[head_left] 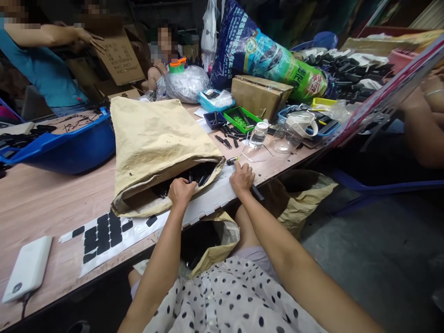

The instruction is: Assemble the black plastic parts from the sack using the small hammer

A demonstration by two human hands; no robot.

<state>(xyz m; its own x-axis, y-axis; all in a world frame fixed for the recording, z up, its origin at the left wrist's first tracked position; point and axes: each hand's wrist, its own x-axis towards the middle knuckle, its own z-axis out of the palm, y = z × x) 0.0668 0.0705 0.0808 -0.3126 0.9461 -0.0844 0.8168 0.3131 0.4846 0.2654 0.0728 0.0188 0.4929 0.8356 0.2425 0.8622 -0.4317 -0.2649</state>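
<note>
A tan paper sack (152,138) lies on the wooden table (45,199), its mouth open toward me and full of small black parts (194,178). My left hand (181,192) is curled at the sack's mouth, fingers closed on something I cannot make out. My right hand (242,178) rests on a long white strip (211,196) at the table edge, fingers bent and pressed down. A small black and yellow piece (231,160) lies just beyond its fingertips.
A blue tub (65,145) stands left of the sack; a white sheet with black pads (104,233) and a white power bank (27,268) lie near the front. Green tray (242,119), cardboard box (260,95), clear jars (258,135) behind. Open sacks (215,243) sit below the table. Other people work at left.
</note>
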